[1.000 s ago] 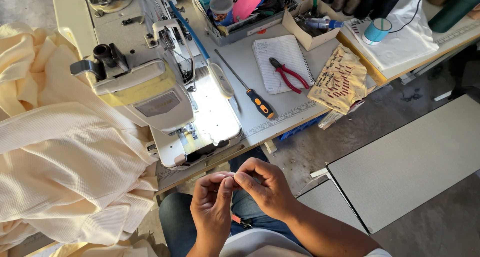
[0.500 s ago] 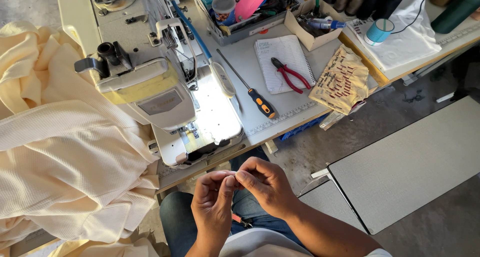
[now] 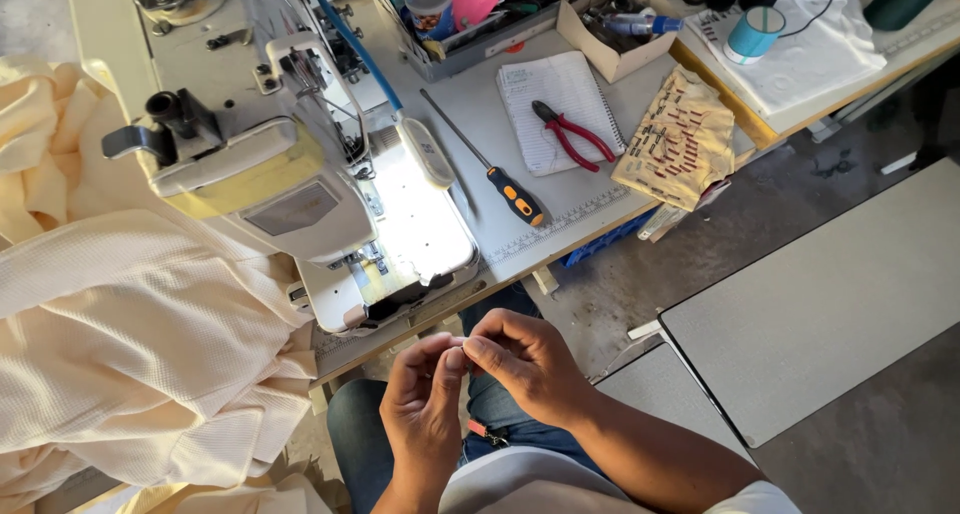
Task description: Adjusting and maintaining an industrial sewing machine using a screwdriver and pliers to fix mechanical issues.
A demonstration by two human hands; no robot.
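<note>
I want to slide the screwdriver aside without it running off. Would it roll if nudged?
Probably. The screwdriver lies flat on the smooth grey table, and its long thin shaft and rounded orange-and-black handle look apt to roll sideways. It seems stiff, handle-heavy, so it may pivot around the handle.

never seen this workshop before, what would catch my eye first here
The brightly lit bed of the sewing machine at centre, with cream fabric heaped to its left. Below it, the left hand and right hand meet fingertip to fingertip over the lap. Red-handled pliers lie on a notebook behind.
</note>
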